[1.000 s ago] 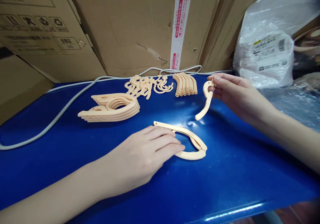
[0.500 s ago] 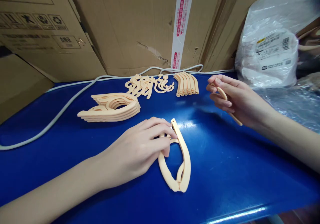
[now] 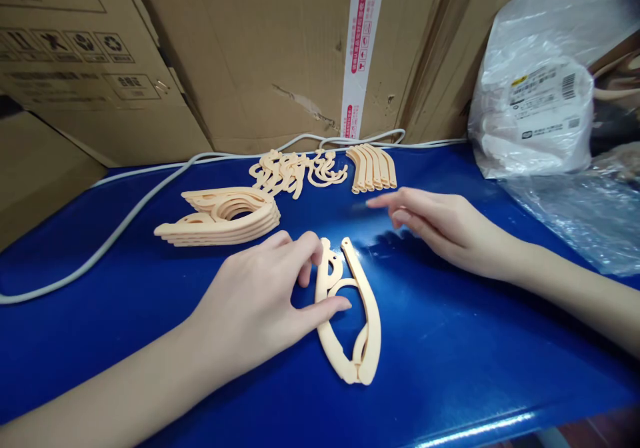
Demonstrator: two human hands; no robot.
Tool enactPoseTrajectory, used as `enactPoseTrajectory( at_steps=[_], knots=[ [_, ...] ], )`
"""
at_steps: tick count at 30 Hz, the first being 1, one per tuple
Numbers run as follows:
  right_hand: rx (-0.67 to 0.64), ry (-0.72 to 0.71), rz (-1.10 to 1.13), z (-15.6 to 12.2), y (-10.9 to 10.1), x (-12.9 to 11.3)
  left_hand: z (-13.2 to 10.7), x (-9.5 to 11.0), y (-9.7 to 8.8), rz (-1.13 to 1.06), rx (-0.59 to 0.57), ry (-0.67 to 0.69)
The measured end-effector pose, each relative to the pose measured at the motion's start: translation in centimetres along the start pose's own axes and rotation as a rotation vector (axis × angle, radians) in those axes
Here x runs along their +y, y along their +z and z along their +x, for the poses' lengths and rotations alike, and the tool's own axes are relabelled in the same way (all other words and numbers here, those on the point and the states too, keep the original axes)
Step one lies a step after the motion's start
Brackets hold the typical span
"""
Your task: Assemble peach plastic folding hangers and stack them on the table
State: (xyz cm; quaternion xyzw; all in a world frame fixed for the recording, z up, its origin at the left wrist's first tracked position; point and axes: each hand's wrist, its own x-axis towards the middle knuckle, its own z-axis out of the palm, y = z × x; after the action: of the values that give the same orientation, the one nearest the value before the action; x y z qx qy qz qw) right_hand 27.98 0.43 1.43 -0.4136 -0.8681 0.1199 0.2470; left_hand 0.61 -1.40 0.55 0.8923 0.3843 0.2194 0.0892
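A cream plastic folding hanger (image 3: 371, 308) lies folded on the blue table, its two arms joined at the near end. My left hand (image 3: 270, 288) is over its left side, thumb stretched across the left arm and fingers bent, with a gap between them. Whether it presses on the hanger I cannot tell. To the right, my right hand (image 3: 445, 228) hovers above the table, index finger stretched out to the left and the other fingers partly hidden. No piece shows in it. Beyond are a stack of folded hangers (image 3: 225, 235), loose curved hooks (image 3: 280, 171) and a row of hanger arms (image 3: 371, 168).
Cardboard boxes (image 3: 280, 55) stand along the back of the blue table (image 3: 240, 401). A white cable (image 3: 125, 225) runs along the back and down the left side. At the right are a white plastic-wrapped package (image 3: 535, 128) and clear plastic film (image 3: 570, 215).
My right hand has moved left and down, and the curved cream piece it held is no longer visible. My left hand has drawn back left, its thumb now apart from the fingers.
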Motion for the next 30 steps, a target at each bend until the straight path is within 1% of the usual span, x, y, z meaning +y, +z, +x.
enactPoseTrajectory(
  at_steps=[2,4,8,10,15,17,19,23,27,30],
  knots=[
    [-0.080,-0.052,-0.075,-0.2,0.1,-0.2,0.1,-0.2,0.1,-0.077,-0.048,-0.069],
    [-0.124,-0.066,-0.122,-0.3,0.2,-0.4,0.1,-0.4,0.1,-0.128,-0.064,-0.105],
    [-0.116,-0.074,-0.213,-0.5,0.5,-0.5,0.0,-1.2,-0.1,-0.096,-0.038,-0.095],
    [-0.106,-0.076,-0.249,-0.6,0.6,-0.3,0.0,-1.5,-0.3,-0.011,-0.003,-0.054],
    [-0.100,-0.106,-0.228,-0.4,0.5,0.0,0.4,-2.0,-0.8,0.344,0.117,0.192],
    [-0.091,-0.137,-0.213,-0.3,0.5,0.0,0.6,-2.3,-0.8,0.435,0.146,0.240],
    [-0.098,-0.144,-0.202,-0.2,0.4,0.0,0.7,-2.6,-0.8,0.478,0.158,0.269],
    [-0.135,-0.093,-0.198,-0.4,0.2,0.0,0.8,-3.1,-0.8,0.528,0.146,0.314],
    [-0.126,-0.018,-0.225,-0.6,0.1,0.0,0.8,-3.3,-0.9,0.550,0.132,0.337],
    [-0.108,-0.006,-0.229,-0.6,0.0,-0.3,0.8,-3.3,-1.0,0.562,0.120,0.333]
  ],
)
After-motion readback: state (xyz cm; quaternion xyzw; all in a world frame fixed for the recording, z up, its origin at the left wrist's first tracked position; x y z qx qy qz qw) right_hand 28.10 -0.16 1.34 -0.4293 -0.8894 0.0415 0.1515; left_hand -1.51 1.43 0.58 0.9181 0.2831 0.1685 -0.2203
